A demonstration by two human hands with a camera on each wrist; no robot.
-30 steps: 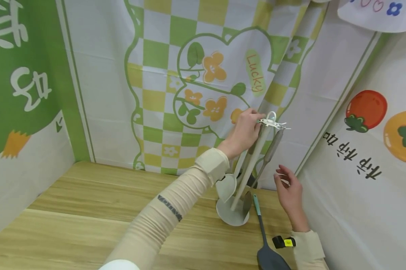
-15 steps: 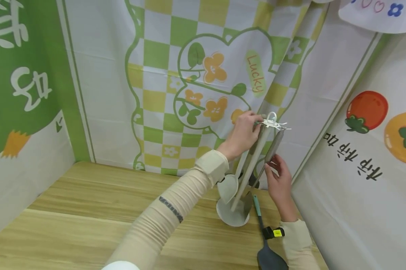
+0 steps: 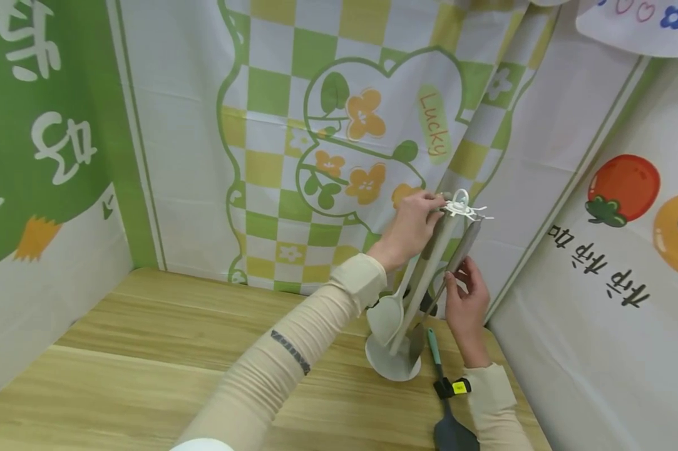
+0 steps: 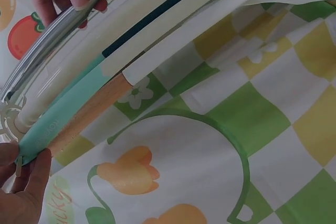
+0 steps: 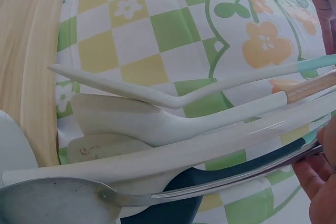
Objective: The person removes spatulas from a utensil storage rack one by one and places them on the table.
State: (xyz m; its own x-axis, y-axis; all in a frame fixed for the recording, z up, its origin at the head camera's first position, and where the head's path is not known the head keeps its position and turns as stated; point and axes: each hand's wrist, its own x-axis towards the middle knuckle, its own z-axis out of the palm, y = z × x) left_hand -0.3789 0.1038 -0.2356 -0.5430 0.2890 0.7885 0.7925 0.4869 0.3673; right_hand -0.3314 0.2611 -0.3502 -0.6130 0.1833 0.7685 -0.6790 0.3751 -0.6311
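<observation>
A rack with a pale pole (image 3: 426,282), a round base (image 3: 392,373) and a white hooked top (image 3: 460,204) stands on the wooden table, hung with several kitchen utensils. At its top my left hand (image 3: 410,227) pinches the mint handle end (image 4: 63,111) of a cream turner (image 5: 121,83). Lower on the right side, my right hand (image 3: 467,304) holds the handle of a metal spoon (image 5: 58,198) between thumb and fingers. Between these hang a wooden-handled white utensil (image 5: 121,119) and a navy one (image 5: 184,192); their heads partly overlap.
A dark spatula (image 3: 456,434) with a mint handle lies on the table (image 3: 164,369), right of the rack and partly under my right wrist. A checkered cloth (image 3: 268,219) hangs close behind the rack. A printed wall (image 3: 592,300) stands to the right.
My right hand has moved left from beside the rack and taken hold of the metal spoon's handle. The left hand stays at the rack's top. The head view has shifted slightly.
</observation>
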